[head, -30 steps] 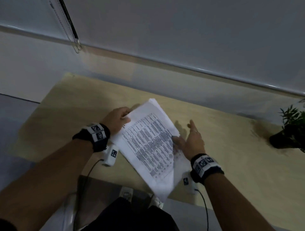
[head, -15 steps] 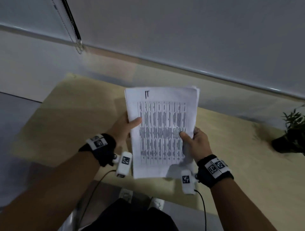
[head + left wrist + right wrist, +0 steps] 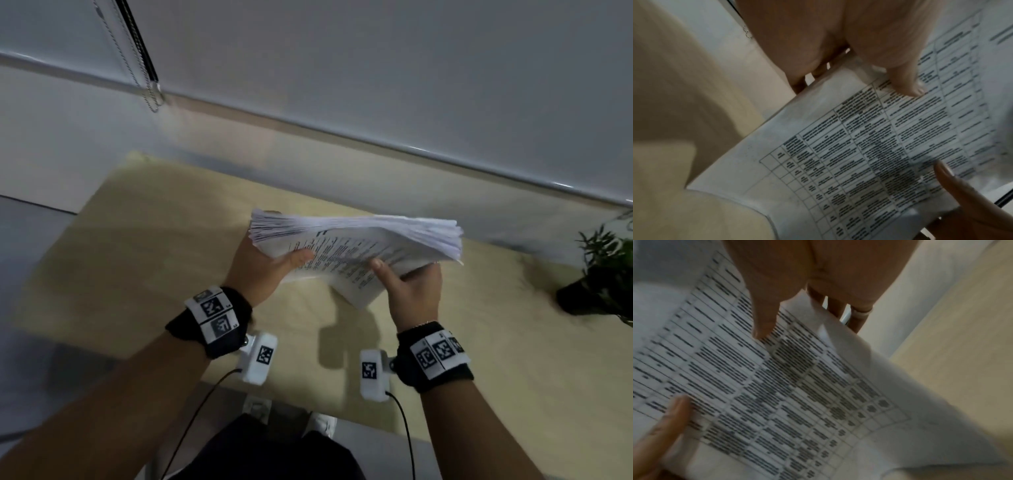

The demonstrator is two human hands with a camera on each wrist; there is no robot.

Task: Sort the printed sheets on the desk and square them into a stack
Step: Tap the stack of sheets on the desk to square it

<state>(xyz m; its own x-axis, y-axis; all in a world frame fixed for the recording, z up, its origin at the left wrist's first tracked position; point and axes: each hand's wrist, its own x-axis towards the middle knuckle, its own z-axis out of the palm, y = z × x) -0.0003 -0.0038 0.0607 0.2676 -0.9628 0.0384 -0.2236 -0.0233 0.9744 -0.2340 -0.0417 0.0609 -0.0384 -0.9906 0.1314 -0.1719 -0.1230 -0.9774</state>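
Note:
A thick stack of printed sheets point(image 3: 356, 240) with a table of text on its near face is held above the wooden desk point(image 3: 137, 246), tipped so its far edge faces up and fans slightly. My left hand point(image 3: 263, 263) grips its left side, thumb on the printed face and fingers behind. My right hand point(image 3: 411, 284) grips the right side the same way. The printed sheets point(image 3: 869, 146) fill the left wrist view, my left hand point(image 3: 906, 81) pinching them. In the right wrist view the printed sheets point(image 3: 777, 394) curl under my right hand point(image 3: 764, 327).
A potted plant point(image 3: 603, 274) stands at the desk's right end. A white roller blind point(image 3: 376, 68) with a bead chain point(image 3: 150, 92) hangs behind the desk. The desk's near edge runs just beyond my lap.
The stack lay on the desk, was lifted upright facing me, and is now tipped back with its top edge leaning away. Both hands moved from resting on it to gripping its sides.

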